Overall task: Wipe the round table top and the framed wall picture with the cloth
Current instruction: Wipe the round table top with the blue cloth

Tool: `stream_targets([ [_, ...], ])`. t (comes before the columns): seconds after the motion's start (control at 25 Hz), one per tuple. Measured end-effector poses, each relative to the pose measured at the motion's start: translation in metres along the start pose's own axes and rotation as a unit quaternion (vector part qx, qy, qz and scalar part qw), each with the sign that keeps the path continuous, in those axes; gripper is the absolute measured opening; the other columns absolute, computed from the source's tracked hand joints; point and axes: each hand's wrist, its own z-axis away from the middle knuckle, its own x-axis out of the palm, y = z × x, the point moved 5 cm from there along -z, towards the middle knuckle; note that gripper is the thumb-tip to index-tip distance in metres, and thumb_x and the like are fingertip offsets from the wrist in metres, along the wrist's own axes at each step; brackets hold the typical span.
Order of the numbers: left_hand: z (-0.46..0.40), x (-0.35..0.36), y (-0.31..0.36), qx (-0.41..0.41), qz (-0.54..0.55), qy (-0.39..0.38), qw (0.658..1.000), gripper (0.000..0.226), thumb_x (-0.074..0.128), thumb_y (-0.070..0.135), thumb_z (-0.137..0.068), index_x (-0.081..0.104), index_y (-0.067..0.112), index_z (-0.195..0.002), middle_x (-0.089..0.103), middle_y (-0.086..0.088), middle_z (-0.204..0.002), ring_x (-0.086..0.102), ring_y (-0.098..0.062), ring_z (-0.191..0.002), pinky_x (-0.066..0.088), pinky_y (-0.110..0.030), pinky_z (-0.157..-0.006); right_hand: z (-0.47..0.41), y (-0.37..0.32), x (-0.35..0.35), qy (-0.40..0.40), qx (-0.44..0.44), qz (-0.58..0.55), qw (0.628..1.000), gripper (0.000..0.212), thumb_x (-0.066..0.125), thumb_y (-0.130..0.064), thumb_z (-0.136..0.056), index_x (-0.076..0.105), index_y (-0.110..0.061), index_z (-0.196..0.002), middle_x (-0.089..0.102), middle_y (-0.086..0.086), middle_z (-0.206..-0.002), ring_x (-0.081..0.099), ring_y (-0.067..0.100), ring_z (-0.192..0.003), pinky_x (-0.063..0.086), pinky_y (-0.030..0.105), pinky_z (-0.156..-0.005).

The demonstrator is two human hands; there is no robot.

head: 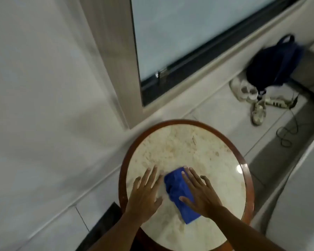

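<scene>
- The blue cloth (179, 192) lies folded on the marbled top of the round table (188, 151), in the near half of the top, a little toward the near-left edge.
- The right hand (199, 192) lies flat on the cloth with fingers spread, palm pressing down; it pins the cloth and does not clench it. Part of the cloth sticks out beyond the fingertips and past the wrist.
- The left hand (145, 192) is also open and flat, fingers splayed, resting on the bare top just beside the cloth's left edge. It holds nothing and appears to steady the table.
- The step in hand looks like wiping the table top. To do it well, keep the palm weight even over the cloth and sweep in overlapping passes out to the brown wooden rim (122, 171), so the far half and the right edge, where a light glare sits, are not missed.
- Lift or shift the left hand as the cloth comes round, or the patch under it goes unwiped.
- The folded cloth may bunch under sideways push; a flatter fold would cover more.
- The framed wall picture is not in view, so that part of the task seems still to come.
- The only container is a dark backpack (272, 66) on the floor by the window, well away from the table, with pale shoes (257, 109) beside it; its contents cannot be seen.
</scene>
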Motion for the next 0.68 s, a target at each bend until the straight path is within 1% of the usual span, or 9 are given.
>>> stream_targets([
  [0.04, -0.012, 0.032, 0.005, 0.009, 0.003, -0.019, 1.0, 0.079, 0.06, 0.05, -0.089, 0.03, 0.019, -0.156, 0.016, -0.01, -0.165, 0.029, -0.03, -0.149, 0.044, -0.053, -0.107, -0.003, 0.009, 0.031, -0.019, -0.014, 0.015, 1.0, 0.085, 0.028, -0.074, -0.092, 0.016, -0.018, -0.156, -0.002, 0.005, -0.164, 0.015, 0.025, -0.148, 0.042, 0.05, -0.104],
  [0.12, -0.034, 0.087, 0.013, 0.022, 0.012, -0.044, 0.999, 0.069, 0.047, 0.046, -0.098, 0.023, 0.02, -0.158, 0.01, -0.009, -0.167, 0.017, -0.03, -0.152, 0.033, -0.053, -0.114, -0.014, 0.021, 0.078, -0.006, -0.018, 0.018, 1.0, 0.087, 0.029, -0.073, -0.092, 0.009, -0.019, -0.157, -0.005, 0.006, -0.164, 0.006, 0.025, -0.15, 0.032, 0.046, -0.111],
  [0.2, -0.054, 0.119, 0.015, 0.011, 0.008, -0.049, 0.999, 0.06, 0.043, 0.041, -0.101, 0.03, 0.019, -0.155, 0.017, -0.008, -0.167, 0.017, -0.03, -0.152, 0.031, -0.054, -0.113, -0.027, 0.024, 0.104, 0.024, 0.015, 0.0, 1.0, 0.081, 0.029, -0.067, -0.095, 0.008, -0.019, -0.157, -0.003, 0.008, -0.164, 0.001, 0.024, -0.151, 0.018, 0.037, -0.112],
  [0.24, -0.058, 0.13, 0.015, 0.01, 0.007, -0.044, 0.999, 0.057, 0.044, 0.041, -0.1, 0.036, 0.018, -0.152, 0.025, -0.008, -0.165, 0.022, -0.03, -0.151, 0.033, -0.054, -0.111, -0.03, 0.021, 0.115, 0.041, 0.027, -0.021, 0.999, 0.074, 0.03, -0.06, -0.098, 0.012, -0.019, -0.157, 0.002, 0.008, -0.164, 0.003, 0.023, -0.151, 0.015, 0.034, -0.111],
  [0.32, -0.059, 0.139, 0.011, 0.028, -0.018, -0.016, 0.999, 0.055, 0.047, 0.042, -0.099, 0.043, 0.018, -0.149, 0.035, -0.007, -0.161, 0.03, -0.029, -0.148, 0.036, -0.054, -0.109, -0.03, 0.014, 0.121, 0.082, 0.043, -0.056, 0.994, 0.061, 0.033, -0.044, -0.1, 0.025, -0.017, -0.154, 0.017, 0.009, -0.162, 0.015, 0.023, -0.149, 0.023, 0.034, -0.108],
  [0.36, -0.06, 0.14, 0.01, 0.032, -0.04, -0.02, 0.999, 0.056, 0.047, 0.043, -0.099, 0.043, 0.019, -0.149, 0.036, -0.006, -0.161, 0.031, -0.029, -0.148, 0.037, -0.054, -0.109, -0.03, 0.013, 0.118, 0.104, 0.05, -0.063, 0.991, 0.057, 0.035, -0.038, -0.1, 0.032, -0.015, -0.151, 0.024, 0.009, -0.16, 0.023, 0.024, -0.147, 0.029, 0.035, -0.104],
  [0.48, -0.057, 0.126, 0.012, 0.011, -0.054, -0.062, 0.997, 0.058, 0.046, 0.043, -0.101, 0.037, 0.018, -0.152, 0.034, -0.005, -0.162, 0.027, -0.028, -0.15, 0.036, -0.053, -0.111, -0.029, 0.008, 0.105, 0.113, 0.063, -0.091, 0.987, 0.052, 0.037, -0.029, -0.096, 0.047, -0.006, -0.142, 0.038, 0.011, -0.15, 0.044, 0.029, -0.136, 0.044, 0.04, -0.096],
  [0.6, -0.047, 0.071, 0.012, -0.014, -0.043, -0.041, 0.998, 0.059, 0.05, 0.04, -0.099, 0.037, 0.016, -0.152, 0.037, -0.007, -0.16, 0.032, -0.028, -0.147, 0.041, -0.052, -0.109, -0.03, -0.018, 0.054, 0.128, 0.032, -0.115, 0.985, 0.052, 0.04, -0.028, -0.094, 0.049, -0.005, -0.14, 0.042, 0.01, -0.148, 0.052, 0.028, -0.13, 0.048, 0.042, -0.094],
  [0.68, -0.031, 0.017, 0.013, -0.006, -0.037, 0.007, 0.999, 0.059, 0.052, 0.041, -0.098, 0.04, 0.017, -0.15, 0.039, -0.006, -0.159, 0.039, -0.027, -0.144, 0.047, -0.05, -0.106, -0.021, -0.044, 0.004, 0.174, 0.012, -0.131, 0.976, 0.051, 0.055, -0.018, -0.089, 0.051, -0.005, -0.139, 0.042, 0.008, -0.146, 0.057, 0.026, -0.124, 0.05, 0.042, -0.092],
])
